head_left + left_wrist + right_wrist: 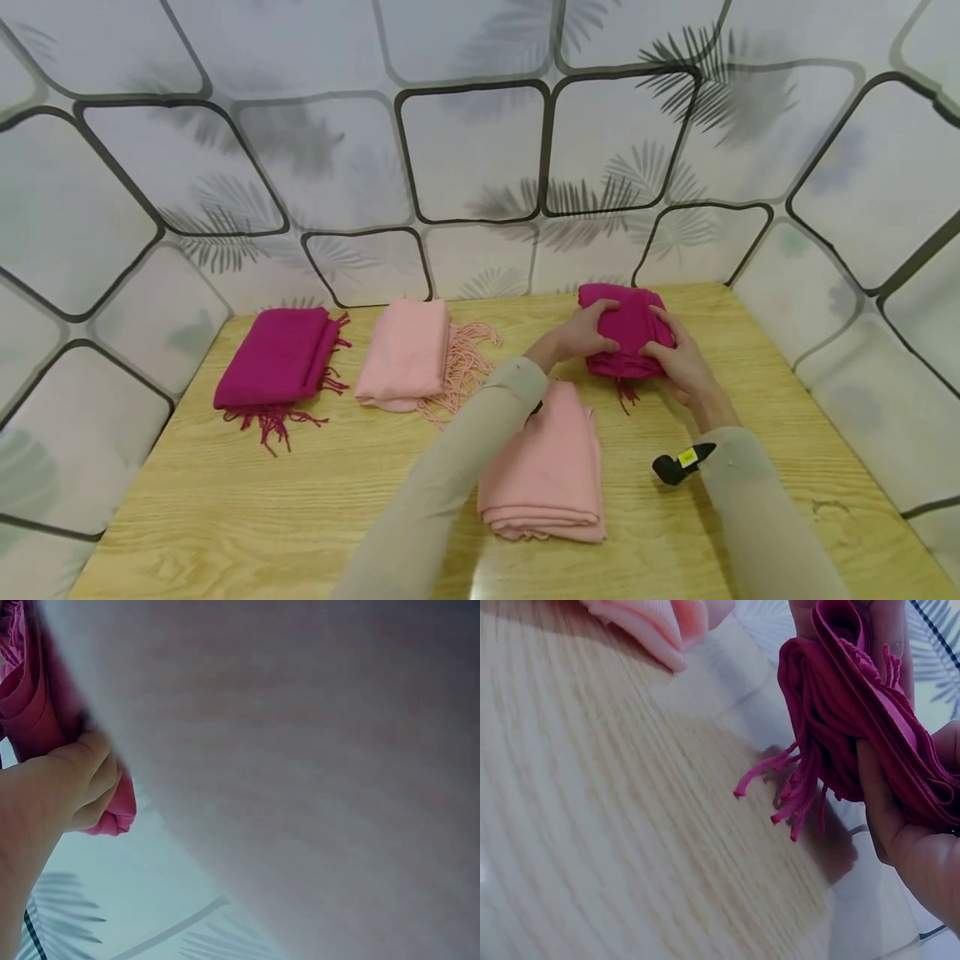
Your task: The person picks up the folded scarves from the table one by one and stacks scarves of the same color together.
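Observation:
Both hands hold a folded magenta fringed scarf (630, 329) at the back right of the table. My left hand (581, 333) grips its left side, thumb on the near face. On the opposite side my right hand (684, 362) grips it with spread fingers. The right wrist view shows the scarf's layered folds (840, 712) edge-on, its fringe (799, 799) hanging over a shadow on the wood. In the left wrist view, a blurred pale surface covers most of the frame, and fingers (94, 780) curl round the magenta cloth.
A folded pink scarf (543, 475) lies in front, partly under the left forearm. Farther left lie another pink scarf (408, 350) with loose fringe and a magenta one (277, 358). Patterned cloth walls (472, 150) enclose the wooden table (300, 517) at the back and sides.

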The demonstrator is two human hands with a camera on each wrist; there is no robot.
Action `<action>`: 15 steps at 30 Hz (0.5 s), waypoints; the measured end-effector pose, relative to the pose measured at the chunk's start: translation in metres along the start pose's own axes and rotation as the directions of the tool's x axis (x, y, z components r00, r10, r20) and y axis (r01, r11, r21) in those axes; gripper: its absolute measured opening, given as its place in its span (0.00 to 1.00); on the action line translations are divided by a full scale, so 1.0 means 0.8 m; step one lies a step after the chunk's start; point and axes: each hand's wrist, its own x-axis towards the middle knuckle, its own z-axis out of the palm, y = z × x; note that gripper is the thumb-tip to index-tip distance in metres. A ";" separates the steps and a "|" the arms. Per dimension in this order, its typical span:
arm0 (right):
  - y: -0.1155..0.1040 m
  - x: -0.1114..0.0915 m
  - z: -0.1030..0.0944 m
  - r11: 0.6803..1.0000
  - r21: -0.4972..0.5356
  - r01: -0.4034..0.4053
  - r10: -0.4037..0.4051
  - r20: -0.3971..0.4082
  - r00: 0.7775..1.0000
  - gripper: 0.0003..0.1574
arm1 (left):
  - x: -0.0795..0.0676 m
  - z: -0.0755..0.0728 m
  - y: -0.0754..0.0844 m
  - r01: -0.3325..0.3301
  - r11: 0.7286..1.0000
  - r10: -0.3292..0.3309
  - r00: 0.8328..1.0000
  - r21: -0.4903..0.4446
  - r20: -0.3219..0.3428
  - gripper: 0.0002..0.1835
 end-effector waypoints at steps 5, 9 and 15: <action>-0.003 0.000 0.003 0.997 0.063 0.039 -0.039 0.012 0.999 0.50 | 0.000 -0.003 0.000 -0.034 0.999 0.034 0.999 0.003 -0.030 0.37; -0.007 -0.001 0.006 0.994 0.091 0.063 -0.065 0.019 0.998 0.50 | -0.004 -0.008 0.001 -0.077 0.997 0.076 0.996 -0.023 -0.040 0.38; -0.019 -0.006 0.014 0.992 0.107 0.068 -0.072 0.034 0.997 0.50 | -0.016 -0.015 0.005 -0.117 0.989 0.112 0.992 -0.087 -0.056 0.38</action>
